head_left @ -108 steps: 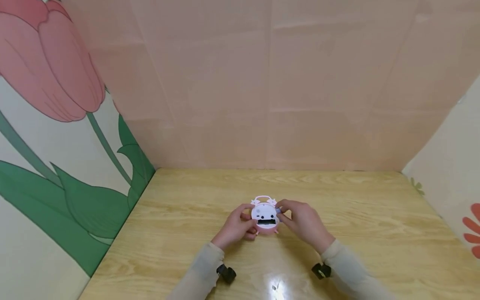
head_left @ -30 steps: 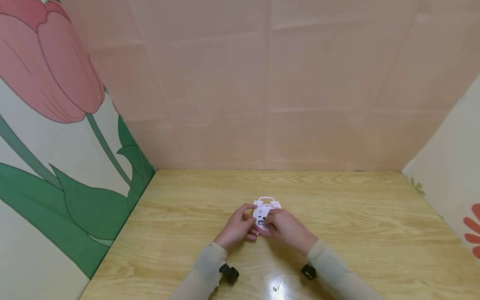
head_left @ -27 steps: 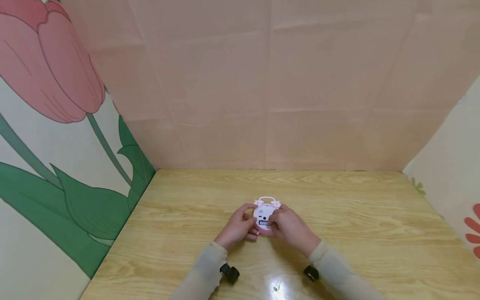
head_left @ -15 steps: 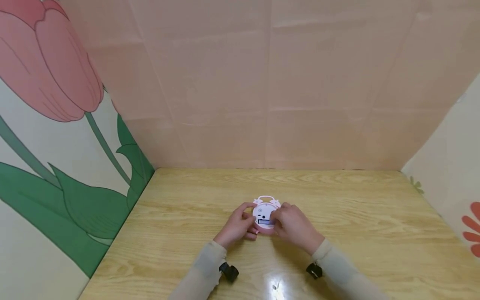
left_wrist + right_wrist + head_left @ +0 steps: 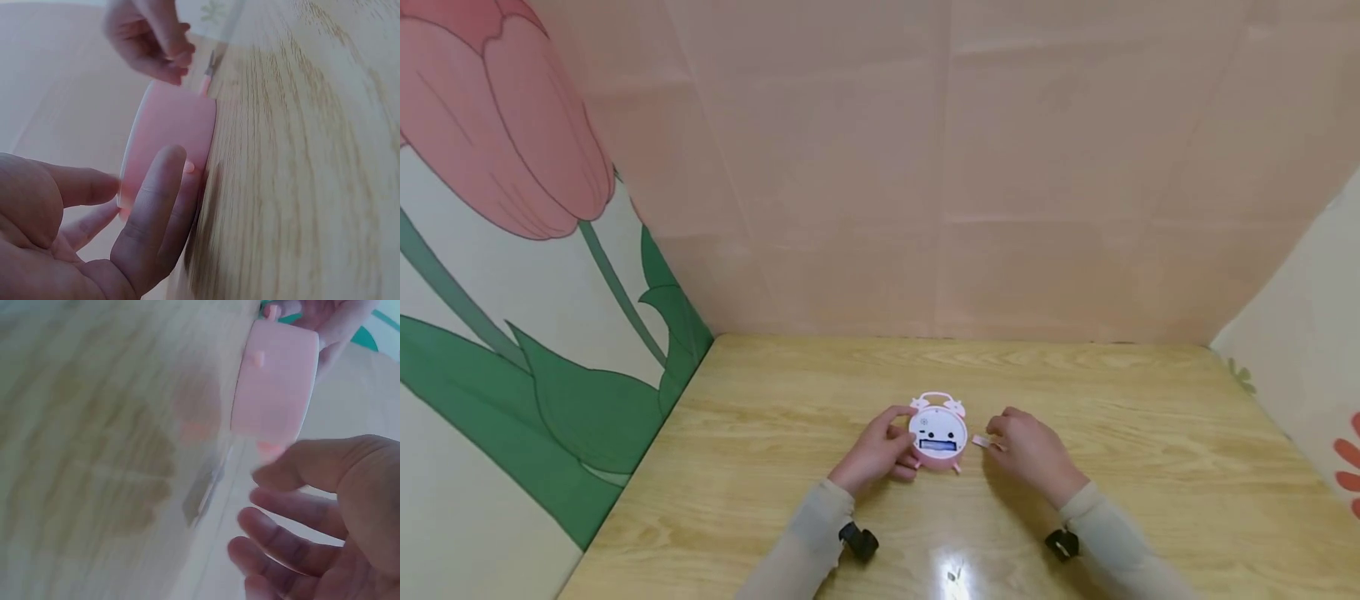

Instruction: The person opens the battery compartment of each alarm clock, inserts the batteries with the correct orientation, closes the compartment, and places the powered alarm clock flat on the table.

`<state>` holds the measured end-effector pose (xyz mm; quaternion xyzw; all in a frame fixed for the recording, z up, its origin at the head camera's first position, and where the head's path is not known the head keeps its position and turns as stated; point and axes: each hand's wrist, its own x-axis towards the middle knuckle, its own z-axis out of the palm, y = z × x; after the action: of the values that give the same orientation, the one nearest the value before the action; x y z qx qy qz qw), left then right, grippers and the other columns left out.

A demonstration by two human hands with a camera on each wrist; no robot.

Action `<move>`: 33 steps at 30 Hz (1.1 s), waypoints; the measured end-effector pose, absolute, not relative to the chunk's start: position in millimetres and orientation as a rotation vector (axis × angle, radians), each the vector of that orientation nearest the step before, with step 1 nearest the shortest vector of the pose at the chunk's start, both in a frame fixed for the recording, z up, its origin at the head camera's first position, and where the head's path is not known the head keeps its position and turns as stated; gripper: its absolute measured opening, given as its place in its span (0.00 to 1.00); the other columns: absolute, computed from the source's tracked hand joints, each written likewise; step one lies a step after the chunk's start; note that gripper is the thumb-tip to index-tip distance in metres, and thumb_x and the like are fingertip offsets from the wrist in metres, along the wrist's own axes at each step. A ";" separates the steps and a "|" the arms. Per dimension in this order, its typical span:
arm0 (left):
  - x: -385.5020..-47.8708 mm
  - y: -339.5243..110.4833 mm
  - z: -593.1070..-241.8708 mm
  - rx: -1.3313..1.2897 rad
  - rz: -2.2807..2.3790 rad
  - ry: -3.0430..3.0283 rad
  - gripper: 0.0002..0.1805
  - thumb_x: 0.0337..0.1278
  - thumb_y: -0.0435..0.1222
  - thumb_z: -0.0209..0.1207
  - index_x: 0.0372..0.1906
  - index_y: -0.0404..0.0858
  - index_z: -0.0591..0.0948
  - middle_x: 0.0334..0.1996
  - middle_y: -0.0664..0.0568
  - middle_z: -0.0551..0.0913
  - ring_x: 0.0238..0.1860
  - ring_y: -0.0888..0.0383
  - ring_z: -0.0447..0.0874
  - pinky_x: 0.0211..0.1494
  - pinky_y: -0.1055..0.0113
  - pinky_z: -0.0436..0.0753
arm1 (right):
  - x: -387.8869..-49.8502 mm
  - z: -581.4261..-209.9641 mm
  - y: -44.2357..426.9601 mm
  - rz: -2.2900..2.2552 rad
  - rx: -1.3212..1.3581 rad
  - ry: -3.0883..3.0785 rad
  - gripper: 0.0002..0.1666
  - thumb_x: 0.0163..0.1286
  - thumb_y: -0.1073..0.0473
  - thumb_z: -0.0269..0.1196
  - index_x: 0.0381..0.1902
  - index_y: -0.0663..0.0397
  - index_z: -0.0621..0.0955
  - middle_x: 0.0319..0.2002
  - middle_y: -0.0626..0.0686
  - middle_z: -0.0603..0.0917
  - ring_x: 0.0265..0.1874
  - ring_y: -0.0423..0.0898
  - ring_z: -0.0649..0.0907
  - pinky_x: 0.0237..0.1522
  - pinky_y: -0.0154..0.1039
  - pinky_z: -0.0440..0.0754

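Observation:
A pink-and-white twin-bell alarm clock (image 5: 937, 433) lies on the table with its back up. In its uncovered battery slot sits a blue-and-white battery (image 5: 937, 446). My left hand (image 5: 874, 450) holds the clock's left edge, with fingers along the pink side in the left wrist view. Right of the clock, a small pale flat piece (image 5: 980, 441), which looks like the battery cover, lies at my right hand's (image 5: 1033, 454) fingertips. From the right wrist view, the bent right fingers (image 5: 294, 550) hold nothing; the thin piece (image 5: 205, 497) rests on the wood beyond them.
The wood-grain table (image 5: 775, 392) ends at a pink covered wall (image 5: 850, 208) behind. A tulip-printed panel (image 5: 535, 292) stands on the left, a pale panel (image 5: 1300, 333) on the right. Black wrist cameras (image 5: 859, 542) hang below both sleeves.
The right hand has placed the battery into the clock's slot, then left the clock and moved right, uncovering the small pale piece. The left hand has kept its hold on the clock.

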<state>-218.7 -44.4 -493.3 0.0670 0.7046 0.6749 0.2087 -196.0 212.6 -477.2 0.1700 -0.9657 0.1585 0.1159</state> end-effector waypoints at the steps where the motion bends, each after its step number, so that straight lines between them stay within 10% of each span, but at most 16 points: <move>1: -219.2 -44.6 -492.5 0.194 1.875 1.963 0.23 0.71 0.29 0.54 0.68 0.43 0.71 0.40 0.38 0.78 0.30 0.51 0.84 0.33 0.56 0.89 | -195.8 -477.2 214.2 0.462 0.502 -2.842 0.05 0.54 0.64 0.71 0.30 0.55 0.86 0.26 0.49 0.78 0.25 0.44 0.77 0.26 0.42 0.79; 33: -220.8 -44.6 -492.6 0.181 1.845 1.997 0.23 0.70 0.30 0.55 0.67 0.43 0.72 0.39 0.40 0.79 0.29 0.52 0.85 0.33 0.57 0.89 | -205.4 -480.4 215.1 0.449 0.465 -2.983 0.09 0.58 0.61 0.73 0.21 0.45 0.84 0.25 0.44 0.83 0.27 0.43 0.79 0.26 0.43 0.81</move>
<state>-220.8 -44.6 -492.6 0.0650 0.7170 0.6625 0.2070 -205.4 215.1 -480.4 0.1523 -0.9763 0.1469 0.0449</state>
